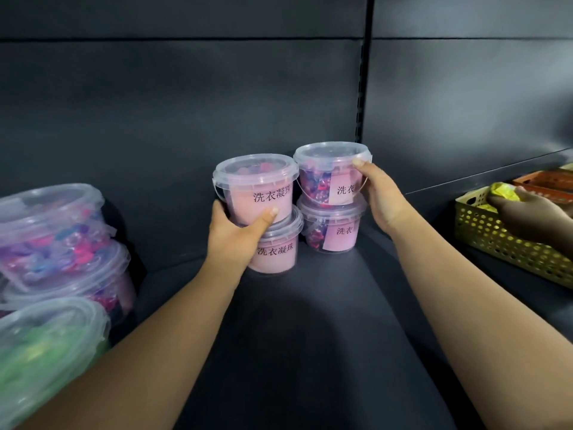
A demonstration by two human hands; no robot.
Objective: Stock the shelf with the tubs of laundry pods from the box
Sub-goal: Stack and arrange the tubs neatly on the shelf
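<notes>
- Gripping the upper left tub (257, 187) with the left hand (235, 234): thumb pressed on the pink label, fingers curled round the tub's left side.
- Sitting upright on the lower left tub (276, 252), lid up, long axis vertical, set a little to the left of the tub beneath; printed label facing the camera.
- Clasping the upper right tub (325, 175) with the right hand (379, 197): thumb up at the lid rim, fingers wrapped out of sight round the right side.
- Standing upright on the lower right tub (331, 228), lid up, axis vertical; label turned toward the right and partly hidden by the hand, coloured pods showing through the clear wall on the left.
- Placed side by side, just beside each other, both stacks on the dark shelf (310, 321), close to the back panel (186, 103).
- Crowding the shelf's left end: larger tubs (55, 231) of pink and purple pods, stacked, and a green-filled tub (40, 352) nearer the camera.
- Standing well apart at far right: a yellow perforated basket (496, 240), with another person's hand (527, 218) over it, beside a yellow packet (504, 192).
</notes>
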